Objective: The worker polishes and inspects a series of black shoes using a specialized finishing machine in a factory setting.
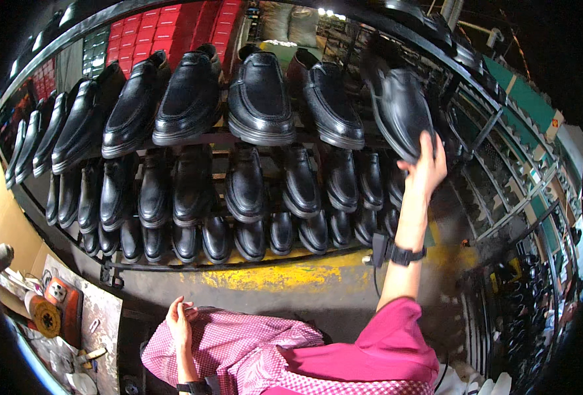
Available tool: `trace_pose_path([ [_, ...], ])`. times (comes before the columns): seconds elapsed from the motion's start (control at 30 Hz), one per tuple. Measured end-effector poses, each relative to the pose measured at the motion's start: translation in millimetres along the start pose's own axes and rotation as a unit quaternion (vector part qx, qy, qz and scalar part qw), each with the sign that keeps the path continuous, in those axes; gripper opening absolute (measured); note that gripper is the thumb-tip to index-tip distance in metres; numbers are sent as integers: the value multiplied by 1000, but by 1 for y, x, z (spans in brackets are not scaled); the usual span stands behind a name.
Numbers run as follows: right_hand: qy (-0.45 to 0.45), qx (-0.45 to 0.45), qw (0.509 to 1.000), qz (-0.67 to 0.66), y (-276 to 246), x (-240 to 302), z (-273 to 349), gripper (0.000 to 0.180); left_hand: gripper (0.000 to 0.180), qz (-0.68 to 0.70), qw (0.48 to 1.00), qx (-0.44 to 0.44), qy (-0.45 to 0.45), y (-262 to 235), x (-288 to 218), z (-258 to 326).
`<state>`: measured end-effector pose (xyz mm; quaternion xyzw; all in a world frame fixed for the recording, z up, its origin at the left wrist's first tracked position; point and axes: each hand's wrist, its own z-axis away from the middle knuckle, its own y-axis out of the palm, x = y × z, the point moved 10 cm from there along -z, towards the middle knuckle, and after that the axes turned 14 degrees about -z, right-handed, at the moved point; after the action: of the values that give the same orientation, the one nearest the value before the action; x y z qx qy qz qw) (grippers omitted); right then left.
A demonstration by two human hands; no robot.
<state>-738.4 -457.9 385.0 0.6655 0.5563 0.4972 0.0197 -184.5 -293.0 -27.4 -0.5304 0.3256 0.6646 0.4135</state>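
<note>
My right hand (426, 164) reaches up to the right end of the rack's top row. Its fingers and thumb are closed around the toe of a black loafer (404, 108), which is a little smeared by motion. To the left of it, more black loafers stand toe-down toward me, among them one loafer (262, 95) in the middle of the row. My left hand (181, 319) is low, in front of the checked pink cloth over my body. Its fingers are loosely bent and apart, and nothing shows in them.
Lower rack rows carry more black loafers (245, 184). Another rack (502, 178) stands on the right. At the lower left is a worktable (110, 322) with an orange machine (67, 309) and scattered bits. Red boxes (150, 33) are stacked behind. Yellow paint (271, 276) marks the floor.
</note>
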Motion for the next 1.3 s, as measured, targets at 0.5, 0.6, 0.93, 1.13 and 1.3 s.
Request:
trace_pose_path([
  [0.5, 193, -121, 958, 176, -84, -78, -114, 70, 25, -6, 1000, -25, 1, 5, -1, 0],
  [0.6, 189, -157, 965, 95, -85, -85, -111, 39, 25, 1, 999, -33, -2, -2, -3, -1],
  [0.93, 122, -33, 903, -410, -121, -88, 63, 32, 26, 8, 1000, -24, 15, -13, -1, 0],
  [1.13, 230, 227, 757, -569, 29, -29, 147, 54, 25, 31, 998, -60, -6, -54, 0, 17],
  [1.3, 413, 214, 751, -468, 57, -68, 274, 53, 30, 54, 990, -122, 38, -107, -19, 33],
])
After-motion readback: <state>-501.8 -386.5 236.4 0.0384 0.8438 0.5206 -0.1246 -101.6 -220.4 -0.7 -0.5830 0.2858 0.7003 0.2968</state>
